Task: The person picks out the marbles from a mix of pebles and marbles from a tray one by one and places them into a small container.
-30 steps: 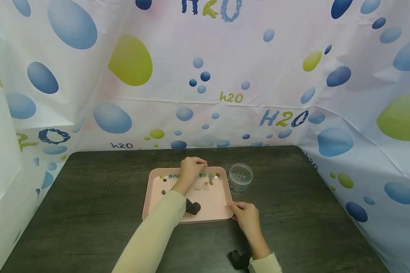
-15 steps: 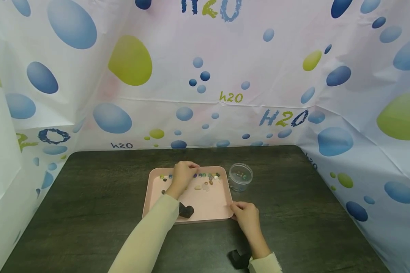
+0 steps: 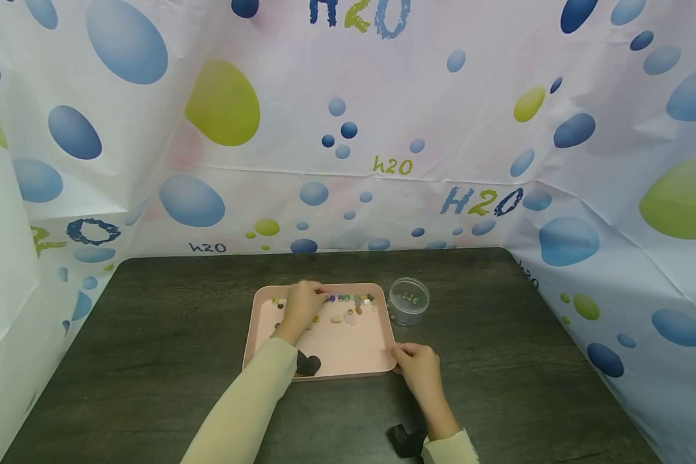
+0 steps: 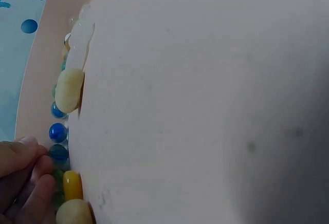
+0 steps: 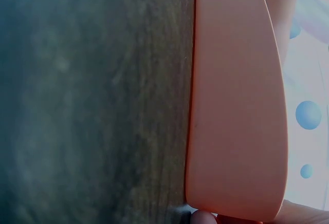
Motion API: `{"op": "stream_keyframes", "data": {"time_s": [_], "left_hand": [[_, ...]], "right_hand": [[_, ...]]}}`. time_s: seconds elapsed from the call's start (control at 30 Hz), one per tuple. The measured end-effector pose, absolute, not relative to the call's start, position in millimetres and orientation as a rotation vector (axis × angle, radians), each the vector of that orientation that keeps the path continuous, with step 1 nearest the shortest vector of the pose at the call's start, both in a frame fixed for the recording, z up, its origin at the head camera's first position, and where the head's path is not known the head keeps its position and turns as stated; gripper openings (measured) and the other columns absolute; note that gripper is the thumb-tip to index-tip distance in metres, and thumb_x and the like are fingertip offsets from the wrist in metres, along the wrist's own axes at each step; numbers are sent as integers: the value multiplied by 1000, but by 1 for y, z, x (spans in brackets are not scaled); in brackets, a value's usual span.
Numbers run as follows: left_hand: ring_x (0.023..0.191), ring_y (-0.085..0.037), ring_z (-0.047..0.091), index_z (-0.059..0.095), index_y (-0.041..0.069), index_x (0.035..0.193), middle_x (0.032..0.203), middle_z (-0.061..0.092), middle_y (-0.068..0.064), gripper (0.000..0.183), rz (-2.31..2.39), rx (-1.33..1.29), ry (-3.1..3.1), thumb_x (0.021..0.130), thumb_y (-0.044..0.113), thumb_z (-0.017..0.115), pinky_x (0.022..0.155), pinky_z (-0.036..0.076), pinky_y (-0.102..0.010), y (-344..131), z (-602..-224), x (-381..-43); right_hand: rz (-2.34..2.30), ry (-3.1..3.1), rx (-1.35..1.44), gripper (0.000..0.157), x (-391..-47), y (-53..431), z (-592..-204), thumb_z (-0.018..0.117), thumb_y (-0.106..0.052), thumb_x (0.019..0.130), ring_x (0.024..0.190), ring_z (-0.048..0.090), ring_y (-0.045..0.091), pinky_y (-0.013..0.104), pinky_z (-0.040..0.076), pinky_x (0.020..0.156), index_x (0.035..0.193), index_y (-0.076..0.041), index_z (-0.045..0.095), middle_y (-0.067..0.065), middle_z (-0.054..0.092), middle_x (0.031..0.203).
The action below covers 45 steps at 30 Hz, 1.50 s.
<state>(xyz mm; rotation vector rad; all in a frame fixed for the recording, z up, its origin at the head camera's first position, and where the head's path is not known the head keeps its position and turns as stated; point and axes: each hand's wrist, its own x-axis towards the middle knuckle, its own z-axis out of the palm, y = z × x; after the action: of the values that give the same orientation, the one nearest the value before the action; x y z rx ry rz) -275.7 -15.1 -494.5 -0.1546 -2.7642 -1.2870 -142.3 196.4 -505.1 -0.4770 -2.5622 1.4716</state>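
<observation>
Seems to be lining up marbles just beside fingertips of left hand. Holds thumb and fingertips close there; can't tell whether pinching one. Pinches corner of pink tray with right hand. Next, probably calls for nudging lightly, bracing tray.

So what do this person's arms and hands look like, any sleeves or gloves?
The left sleeve and right sleeve are pale yellow, with no pattern visible. The left hand and right hand wear no gloves. Black notched pieces sit by both sleeve ends.
</observation>
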Motion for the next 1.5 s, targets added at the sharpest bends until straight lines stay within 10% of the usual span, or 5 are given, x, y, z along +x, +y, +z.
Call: {"op": "stream_keyframes", "data": {"time_s": [0.77,1.5], "left_hand": [[104,-27,71,79,5,97,105,77,-11,11,-1168,-308,-2915,90,7,70,89,57,-38,-9,-494,-270],[86,-21,73,81,9,94,94,78,-9,10,-1377,-305,-2790,90,15,73,69,57,-27,12,-482,-275]], "right_hand": [[1484,-2553,-475,18,-142,196,-505,65,-6,85,65,70,14,23,58,56,87,6,78,20,76,87],[1485,-2557,-486,19,-141,196,-505,65,-8,86,65,70,12,22,58,57,89,6,78,19,76,87]]}}
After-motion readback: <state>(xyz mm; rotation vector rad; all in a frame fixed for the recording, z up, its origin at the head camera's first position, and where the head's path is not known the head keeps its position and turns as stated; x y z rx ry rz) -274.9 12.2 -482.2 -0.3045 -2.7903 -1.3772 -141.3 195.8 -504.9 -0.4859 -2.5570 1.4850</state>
